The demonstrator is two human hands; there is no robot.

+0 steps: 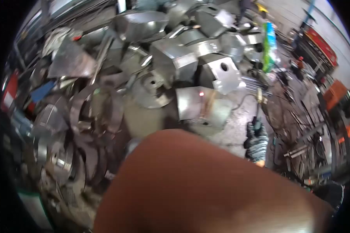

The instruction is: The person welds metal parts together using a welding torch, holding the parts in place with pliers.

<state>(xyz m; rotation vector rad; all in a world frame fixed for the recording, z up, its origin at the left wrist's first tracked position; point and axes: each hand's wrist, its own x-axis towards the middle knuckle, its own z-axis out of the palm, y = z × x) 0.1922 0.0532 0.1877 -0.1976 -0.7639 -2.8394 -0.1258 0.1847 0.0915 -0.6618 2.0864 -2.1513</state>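
Observation:
My right hand (256, 143), in a dark and grey knit glove, is closed around the dark handle of a torch-like tool (259, 97) with a brass-coloured tip pointing away from me. Left of the tool lies a curved sheet-metal piece (188, 103) with a brownish seam and a small red light spot on it. A bare limb (206, 186), blurred and very close to the camera, covers the lower middle of the view. My left hand does not show. Whatever lies behind the limb is hidden.
Bent sheet-metal parts (175, 58) pile up across the back. Rusty rings (77, 112) stand at the left. A flat plate with a hole (223, 73) leans near the middle. Bars and scraps (299, 105) cover the right side, near a red cabinet (321, 46).

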